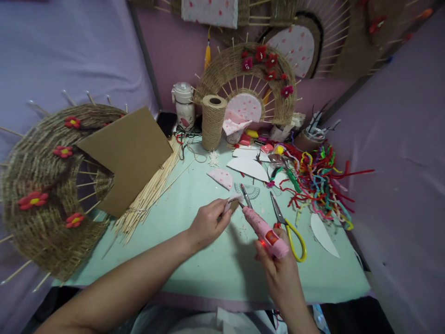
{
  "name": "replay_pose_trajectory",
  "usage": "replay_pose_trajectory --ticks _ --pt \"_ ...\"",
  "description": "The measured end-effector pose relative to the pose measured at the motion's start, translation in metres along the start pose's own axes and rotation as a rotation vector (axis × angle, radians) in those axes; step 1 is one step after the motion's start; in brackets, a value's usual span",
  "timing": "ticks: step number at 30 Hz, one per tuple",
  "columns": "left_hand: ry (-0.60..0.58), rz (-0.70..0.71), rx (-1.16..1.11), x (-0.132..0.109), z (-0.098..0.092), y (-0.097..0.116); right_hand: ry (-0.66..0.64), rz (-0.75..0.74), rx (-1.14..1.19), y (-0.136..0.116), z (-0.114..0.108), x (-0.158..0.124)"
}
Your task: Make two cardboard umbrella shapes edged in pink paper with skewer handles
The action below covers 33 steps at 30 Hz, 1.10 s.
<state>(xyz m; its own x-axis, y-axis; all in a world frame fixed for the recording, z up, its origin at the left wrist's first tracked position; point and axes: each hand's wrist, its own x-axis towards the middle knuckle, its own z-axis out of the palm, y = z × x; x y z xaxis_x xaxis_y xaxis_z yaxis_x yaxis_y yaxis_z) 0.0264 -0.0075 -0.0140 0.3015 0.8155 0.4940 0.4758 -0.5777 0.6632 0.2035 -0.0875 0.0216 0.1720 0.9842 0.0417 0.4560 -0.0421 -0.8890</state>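
My left hand (210,221) pinches a small piece of cardboard (233,204) with pale fabric along its top edge. My right hand (278,262) is wrapped around a pink hot glue gun (264,230), which has a red light glowing near its grip. The glue gun's nozzle points at the piece and meets or nearly meets its edge. Just beyond the hands lie a pen (246,195), a clear protractor (253,190) and a spotted fabric half-round (221,178). Yellow-handled scissors (295,239) rest right beside the glue gun.
Bundled thin sticks (149,192) and a folded brown board (130,157) lie left, by a woven twine fan (38,185). A twine spool (212,123) and a bottle (184,107) stand at the back. Colourful pipe cleaners (318,181) crowd the right, near a white card piece (323,235).
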Motion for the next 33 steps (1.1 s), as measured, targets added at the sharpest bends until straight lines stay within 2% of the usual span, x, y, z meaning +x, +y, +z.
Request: replay_pose_trajectory --ticks 21,33 --pt "0.003 0.007 -0.020 -0.0004 0.0002 0.0014 -0.020 -0.064 -0.013 -0.0024 0.0013 -0.0048" --pt "-0.018 -0.004 -0.047 -0.0005 0.0007 0.0016 -0.061 -0.049 0.043 0.0005 0.0023 -0.0091"
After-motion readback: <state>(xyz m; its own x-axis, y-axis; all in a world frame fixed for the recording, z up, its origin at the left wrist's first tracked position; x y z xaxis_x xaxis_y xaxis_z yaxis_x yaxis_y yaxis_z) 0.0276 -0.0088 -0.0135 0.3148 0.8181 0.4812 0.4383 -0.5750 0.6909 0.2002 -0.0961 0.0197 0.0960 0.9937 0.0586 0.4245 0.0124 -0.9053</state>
